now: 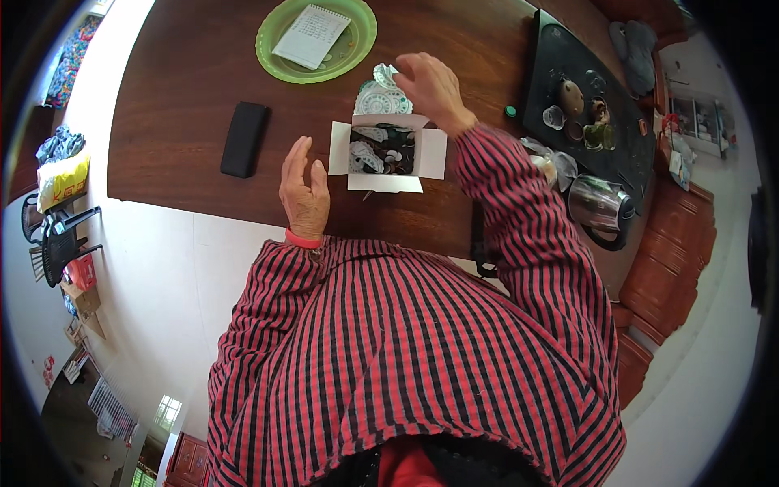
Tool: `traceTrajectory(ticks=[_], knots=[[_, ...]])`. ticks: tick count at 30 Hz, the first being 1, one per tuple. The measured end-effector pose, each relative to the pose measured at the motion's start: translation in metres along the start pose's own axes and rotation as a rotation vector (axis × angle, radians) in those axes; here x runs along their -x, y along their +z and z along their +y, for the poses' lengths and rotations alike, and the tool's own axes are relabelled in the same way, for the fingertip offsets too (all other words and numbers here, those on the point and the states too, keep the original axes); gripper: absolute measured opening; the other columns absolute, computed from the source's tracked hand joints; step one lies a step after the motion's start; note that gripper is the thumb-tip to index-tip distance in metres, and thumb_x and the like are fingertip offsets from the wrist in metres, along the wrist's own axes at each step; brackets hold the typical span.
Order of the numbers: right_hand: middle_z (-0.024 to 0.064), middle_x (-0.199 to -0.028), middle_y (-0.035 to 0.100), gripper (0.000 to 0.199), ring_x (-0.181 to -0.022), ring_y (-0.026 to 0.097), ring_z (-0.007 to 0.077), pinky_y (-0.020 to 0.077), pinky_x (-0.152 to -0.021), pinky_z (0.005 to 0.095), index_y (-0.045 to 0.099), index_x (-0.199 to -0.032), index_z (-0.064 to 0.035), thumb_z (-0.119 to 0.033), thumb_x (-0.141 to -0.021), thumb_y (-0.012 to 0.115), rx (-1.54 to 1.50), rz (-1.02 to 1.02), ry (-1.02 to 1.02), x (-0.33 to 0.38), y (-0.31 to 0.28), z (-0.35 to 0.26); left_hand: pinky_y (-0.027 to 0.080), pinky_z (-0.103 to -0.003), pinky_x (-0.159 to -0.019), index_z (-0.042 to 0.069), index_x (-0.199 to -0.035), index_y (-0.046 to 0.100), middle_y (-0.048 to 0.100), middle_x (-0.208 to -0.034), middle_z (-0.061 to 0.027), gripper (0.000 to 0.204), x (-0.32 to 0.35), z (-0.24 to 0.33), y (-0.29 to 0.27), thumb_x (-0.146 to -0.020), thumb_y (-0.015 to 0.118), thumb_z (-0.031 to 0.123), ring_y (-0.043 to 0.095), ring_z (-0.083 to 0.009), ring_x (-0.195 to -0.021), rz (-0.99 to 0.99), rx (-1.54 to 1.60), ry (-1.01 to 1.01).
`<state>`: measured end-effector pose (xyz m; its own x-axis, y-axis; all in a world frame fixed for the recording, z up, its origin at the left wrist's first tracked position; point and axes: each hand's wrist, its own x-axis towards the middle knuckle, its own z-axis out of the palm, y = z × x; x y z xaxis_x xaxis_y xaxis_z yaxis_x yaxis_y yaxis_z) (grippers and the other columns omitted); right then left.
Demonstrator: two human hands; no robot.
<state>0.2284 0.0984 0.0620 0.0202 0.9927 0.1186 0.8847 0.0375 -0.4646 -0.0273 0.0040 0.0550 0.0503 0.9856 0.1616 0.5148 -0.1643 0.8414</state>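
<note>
A small white box (385, 183) stands on the table with its flaps folded out. Inside lie dark round pieces, coin-like discs (398, 156) and some white patterned pieces (364, 154). Just left of the box, my left hand (304, 191) is held open with nothing in it. Beyond the box's far flap lies a white-and-green lacy patterned piece (381, 102). Above it, the fingertips of my right hand (434, 91) close on the edge of a smaller round patterned piece (385, 76). The fingers partly hide that piece.
A green scalloped tray (265, 50) at the far side holds a spiral notepad (312, 36). A black oblong case (245, 139) lies to the left. On the right are a black tea tray (552, 49) with cups, a green cap (510, 111) and an electric kettle (596, 203).
</note>
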Motion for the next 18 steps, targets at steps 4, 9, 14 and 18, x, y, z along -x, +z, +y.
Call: traceTrajectory(ticks=[4,9,14,18], knots=[[0.0144,-0.08,0.064,0.012,-0.072,0.063,0.0313,0.0505,-0.063,0.0402,0.062,-0.081,-0.0009,-0.012,-0.079,0.058,-0.274,-0.267,-0.222,0.065,-0.003,-0.028,0.048,-0.031,-0.085,-0.002,-0.122,0.051,0.058,-0.113,-0.0147,0.034,0.005,0.018,0.007,-0.089,0.049,0.002,0.058,-0.0199,-0.1,-0.077,0.321,-0.118],[0.0208,-0.09,0.059,0.008,-0.067,0.064,0.0321,0.0524,-0.057,0.0373,0.062,-0.078,-0.0014,-0.007,-0.075,0.057,0.16,-0.292,-0.228,0.102,0.058,-0.01,0.046,-0.031,-0.088,-0.007,-0.125,0.045,0.054,-0.118,-0.0152,0.039,-0.004,0.031,0.04,-0.087,0.048,0.002,0.055,-0.022,-0.104,-0.208,0.983,-0.688],[0.0239,-0.095,0.056,0.011,-0.069,0.065,0.03,0.0537,-0.056,0.0358,0.062,-0.079,0.0015,-0.006,-0.074,0.058,0.305,-0.301,-0.282,0.099,0.069,-0.008,0.043,-0.034,-0.092,-0.007,-0.13,0.039,0.053,-0.113,-0.0125,0.046,-0.003,0.016,0.051,-0.086,0.05,0.005,0.053,-0.0212,-0.103,-0.121,1.15,-0.899],[0.0233,-0.092,0.057,0.013,-0.07,0.066,0.0283,0.0538,-0.056,0.0357,0.063,-0.082,0.0016,-0.007,-0.073,0.058,0.303,-0.303,-0.314,0.098,0.068,-0.003,0.043,-0.036,-0.092,-0.006,-0.13,0.039,0.051,-0.112,-0.0118,0.047,-0.002,0.005,0.054,-0.086,0.05,0.007,0.052,-0.0214,-0.103,-0.161,1.221,-0.901]])
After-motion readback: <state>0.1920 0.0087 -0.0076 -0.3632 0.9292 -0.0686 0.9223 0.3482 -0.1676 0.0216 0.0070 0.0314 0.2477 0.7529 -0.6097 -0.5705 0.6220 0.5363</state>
